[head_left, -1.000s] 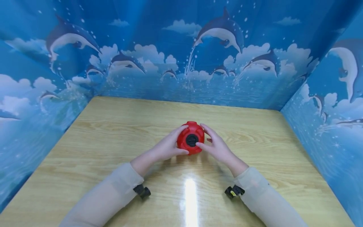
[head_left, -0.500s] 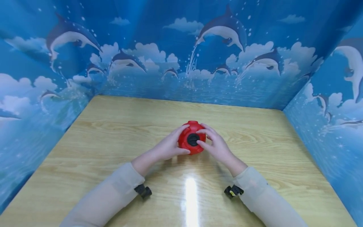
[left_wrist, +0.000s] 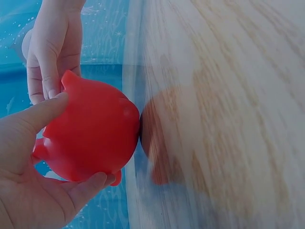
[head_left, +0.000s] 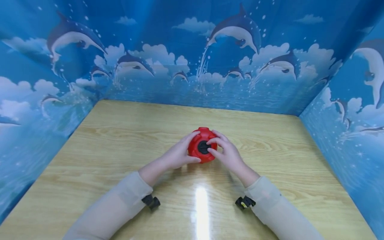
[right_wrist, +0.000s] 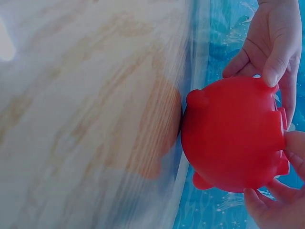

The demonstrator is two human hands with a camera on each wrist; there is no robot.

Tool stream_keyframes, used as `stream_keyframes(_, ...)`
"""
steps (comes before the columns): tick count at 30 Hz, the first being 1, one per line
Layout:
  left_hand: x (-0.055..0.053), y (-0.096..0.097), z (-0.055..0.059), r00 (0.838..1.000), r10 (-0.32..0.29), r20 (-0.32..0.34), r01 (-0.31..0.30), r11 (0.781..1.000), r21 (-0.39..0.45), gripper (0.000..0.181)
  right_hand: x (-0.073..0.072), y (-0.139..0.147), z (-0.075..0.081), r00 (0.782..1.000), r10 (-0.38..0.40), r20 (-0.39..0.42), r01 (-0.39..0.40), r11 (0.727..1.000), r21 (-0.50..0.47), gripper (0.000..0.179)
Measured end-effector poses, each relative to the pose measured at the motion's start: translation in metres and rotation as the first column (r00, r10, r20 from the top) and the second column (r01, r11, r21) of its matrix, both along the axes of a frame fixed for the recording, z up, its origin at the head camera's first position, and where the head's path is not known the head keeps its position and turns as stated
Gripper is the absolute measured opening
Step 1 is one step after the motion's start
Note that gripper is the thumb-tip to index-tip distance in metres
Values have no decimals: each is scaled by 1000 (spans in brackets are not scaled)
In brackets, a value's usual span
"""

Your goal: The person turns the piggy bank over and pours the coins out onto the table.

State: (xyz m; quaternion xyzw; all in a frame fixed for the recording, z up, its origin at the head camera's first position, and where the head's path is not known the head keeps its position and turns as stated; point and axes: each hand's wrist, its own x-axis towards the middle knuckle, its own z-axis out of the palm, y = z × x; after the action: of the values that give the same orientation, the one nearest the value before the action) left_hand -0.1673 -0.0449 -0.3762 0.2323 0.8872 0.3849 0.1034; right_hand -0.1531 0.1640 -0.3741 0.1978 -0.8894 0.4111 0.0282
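A round red piggy bank with stubby feet sits belly up on the wooden table, its black stopper facing upward. My left hand holds its left side, fingers at the far edge and thumb at the near edge. From the right, my right hand has thumb and index finger pinching the ridge of the stopper, with another finger at the bank's far right side. In the left wrist view the red shell meets the tabletop; the stopper is hidden there and in the right wrist view.
The light wooden table reaches back to a blue curtain printed with dolphins, which also runs along both sides. A small black device is strapped at the left sleeve, and another black device at the right.
The right index finger has come in from the bank's far side onto the stopper, towards the thumb. The left hand and the piggy bank stay nearly in place.
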Motion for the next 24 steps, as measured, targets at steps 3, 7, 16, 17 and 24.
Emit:
stream_keyframes(3,0,0,1,1000,-2,-4,2,1000,-4,92,0,0,0,1000,-7,-4,7,1000,1,18)
stream_keyframes(7,0,1,1,1000,4,6,-4,1000,-17,92,1,-1,0,1000,-17,-1,17,1000,11,17)
stream_keyframes(16,1,1,2,1000,8,18,-8,1000,-20,91,1,-4,1,1000,-28,15,28,1000,9,17)
stream_keyframes(17,1,1,2,1000,8,21,-8,1000,-18,92,2,-5,1,1000,-26,18,26,1000,7,17)
stream_keyframes(24,0,1,1,1000,2,14,-2,1000,-4,92,2,-10,1,999,-29,23,29,1000,12,17)
